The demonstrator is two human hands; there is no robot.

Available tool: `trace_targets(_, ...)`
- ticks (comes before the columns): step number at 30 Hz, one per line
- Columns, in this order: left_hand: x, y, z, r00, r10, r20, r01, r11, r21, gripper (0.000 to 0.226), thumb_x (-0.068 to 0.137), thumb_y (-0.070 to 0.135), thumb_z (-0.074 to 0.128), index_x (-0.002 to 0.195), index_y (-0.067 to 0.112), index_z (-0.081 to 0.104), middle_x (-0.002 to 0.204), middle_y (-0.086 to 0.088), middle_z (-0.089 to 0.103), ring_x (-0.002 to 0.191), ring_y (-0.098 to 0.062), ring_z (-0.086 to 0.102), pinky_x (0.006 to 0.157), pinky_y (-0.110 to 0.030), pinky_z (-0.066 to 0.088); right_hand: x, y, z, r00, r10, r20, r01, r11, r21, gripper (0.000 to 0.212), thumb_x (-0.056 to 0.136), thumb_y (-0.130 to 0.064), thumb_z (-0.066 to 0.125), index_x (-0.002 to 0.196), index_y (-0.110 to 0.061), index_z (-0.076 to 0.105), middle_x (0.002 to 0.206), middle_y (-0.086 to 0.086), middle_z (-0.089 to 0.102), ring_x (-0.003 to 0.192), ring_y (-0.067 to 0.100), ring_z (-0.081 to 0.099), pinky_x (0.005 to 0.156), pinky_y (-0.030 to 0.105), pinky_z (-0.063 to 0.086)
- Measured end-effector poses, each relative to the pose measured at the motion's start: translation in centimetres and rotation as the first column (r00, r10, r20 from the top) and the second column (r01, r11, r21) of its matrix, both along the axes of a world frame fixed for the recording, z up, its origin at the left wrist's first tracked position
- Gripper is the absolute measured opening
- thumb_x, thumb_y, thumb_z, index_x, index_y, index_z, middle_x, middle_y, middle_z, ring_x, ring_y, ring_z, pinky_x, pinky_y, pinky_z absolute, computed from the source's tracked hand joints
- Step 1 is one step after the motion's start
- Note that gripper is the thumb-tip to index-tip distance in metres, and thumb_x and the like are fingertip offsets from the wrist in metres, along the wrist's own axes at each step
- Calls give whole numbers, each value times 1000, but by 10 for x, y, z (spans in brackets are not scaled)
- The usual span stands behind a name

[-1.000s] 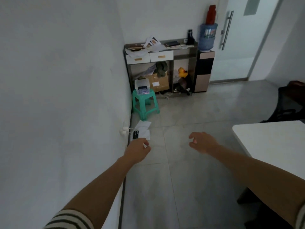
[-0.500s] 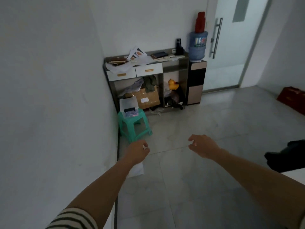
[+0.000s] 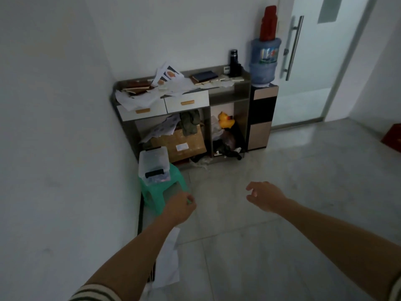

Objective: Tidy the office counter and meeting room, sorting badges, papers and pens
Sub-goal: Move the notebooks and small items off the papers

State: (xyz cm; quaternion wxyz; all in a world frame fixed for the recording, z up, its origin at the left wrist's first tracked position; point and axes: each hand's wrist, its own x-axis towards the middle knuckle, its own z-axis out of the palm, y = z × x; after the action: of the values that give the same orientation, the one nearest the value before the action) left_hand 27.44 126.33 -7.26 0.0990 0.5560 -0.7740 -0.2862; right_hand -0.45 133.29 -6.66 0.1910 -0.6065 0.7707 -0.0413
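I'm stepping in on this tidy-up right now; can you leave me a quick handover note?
Left hand: fingers curled, whether it holds anything is unclear.
Right hand: relaxed, empty.
Loose papers and notebooks clutter the counter; one sheet lies on the floor by the wall.
Nothing looks sorted yet; counter and floor sheet remain.
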Motion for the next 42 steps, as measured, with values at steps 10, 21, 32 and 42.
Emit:
trace_targets(10,-44,-225,-4,978,204,-52,-201,978,62,18,89,26,60,102,12,62,83,-4,61,74,-19,59,69,-31,50,-53,-279,12,985,168,-41,-166,985,47,37,96,-40,50,131,-27,52,119,-5,65,116,17,55,93,28,43)
trace_targets(21,-101,-514,6,967,213,-137,-199,973,115,10,89,23,61,85,14,63,84,-5,65,80,-20,63,72,-31,51,-102,-543,10,989,137,-48,-138,990,-22,35,95,-37,54,125,-21,57,119,4,65,110,22,59,86,28,46)
trace_targets(32,-193,-734,-15,946,254,-202,-201,948,249,12,90,24,61,82,16,63,77,-5,65,67,-17,62,56,-25,49,-197,-762,-10,985,168,-43,-169,985,-25,25,94,-38,51,117,-29,59,106,-4,67,88,12,62,68,23,43)
trace_targets(42,-263,-885,-47,669,668,-326,-425,703,570,14,90,17,60,97,7,67,90,-18,70,83,-33,69,73,-39,59,-268,-979,-8,948,288,-133,-301,949,-91,32,95,-37,50,121,-21,57,115,1,63,104,20,58,83,33,47)
